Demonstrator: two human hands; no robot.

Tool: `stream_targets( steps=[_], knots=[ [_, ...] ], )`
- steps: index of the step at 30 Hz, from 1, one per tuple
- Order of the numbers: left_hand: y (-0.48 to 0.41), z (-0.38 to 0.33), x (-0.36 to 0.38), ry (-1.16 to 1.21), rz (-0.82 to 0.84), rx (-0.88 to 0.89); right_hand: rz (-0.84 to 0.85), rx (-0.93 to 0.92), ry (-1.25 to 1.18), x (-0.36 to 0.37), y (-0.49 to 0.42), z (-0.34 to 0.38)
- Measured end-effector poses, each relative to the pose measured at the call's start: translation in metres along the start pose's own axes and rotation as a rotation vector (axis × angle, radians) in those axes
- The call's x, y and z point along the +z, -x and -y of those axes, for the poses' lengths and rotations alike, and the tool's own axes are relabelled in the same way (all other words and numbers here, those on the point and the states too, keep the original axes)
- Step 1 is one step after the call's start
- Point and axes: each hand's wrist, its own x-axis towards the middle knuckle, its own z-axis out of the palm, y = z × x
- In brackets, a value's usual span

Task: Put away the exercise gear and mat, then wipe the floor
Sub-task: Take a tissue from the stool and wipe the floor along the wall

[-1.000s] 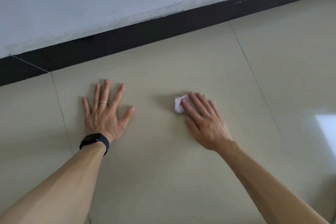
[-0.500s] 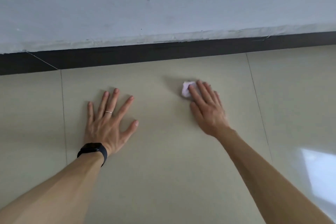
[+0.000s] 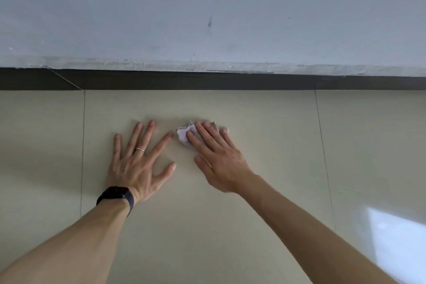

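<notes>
Clearly wiping: we press our right hand (image 3: 217, 157), fingers straight, flat on the rag (image 3: 183, 136) on the floor (image 3: 265, 145) near the baseboard (image 3: 207, 80). Left hand (image 3: 138, 161) spread, bracing. No gear or mat visible. Next: sweep the rag over unwiped tile.

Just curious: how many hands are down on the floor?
2. The left hand lies flat on the floor; the right hand, beside it, presses a crumpled wipe. None hidden.

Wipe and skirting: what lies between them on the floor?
Nothing. In the head view, only bare tile lies between the wipe, pressed under the right hand, and the dark skirting.
</notes>
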Motion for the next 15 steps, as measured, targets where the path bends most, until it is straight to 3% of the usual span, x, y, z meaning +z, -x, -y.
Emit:
stream_targets(
  steps=[1,2,3,6,7,8,10,13,15],
  knots=[
    [0.0,0.0,0.0,0.002,-0.002,0.001,-0.008,-0.052,0.057,-0.003,0.007,-0.019],
    [0.0,0.0,0.0,0.001,-0.005,0.003,-0.05,0.011,0.083,-0.007,0.011,-0.04],
    [0.0,-0.001,0.0,0.0,-0.008,0.005,-0.123,0.197,0.061,-0.012,0.014,-0.063],
    [0.001,0.0,0.001,-0.001,-0.013,0.001,-0.392,0.984,-0.256,-0.02,0.016,-0.096],
    [0.001,0.0,0.001,-0.005,-0.01,0.001,-0.428,1.111,-0.318,-0.014,0.015,-0.084],
    [0.001,0.0,0.001,-0.01,-0.004,0.003,-0.429,1.113,-0.306,-0.005,0.016,-0.061],
    [0.001,0.0,0.0,-0.011,0.008,-0.003,-0.376,0.775,-0.211,0.023,0.029,0.003],
    [0.003,0.0,-0.001,0.031,0.012,-0.003,-0.087,0.065,-0.047,0.059,0.073,0.072],
    [0.003,0.0,-0.001,0.043,0.011,0.005,-0.075,-0.061,-0.008,0.056,0.084,0.05]
  ],
)
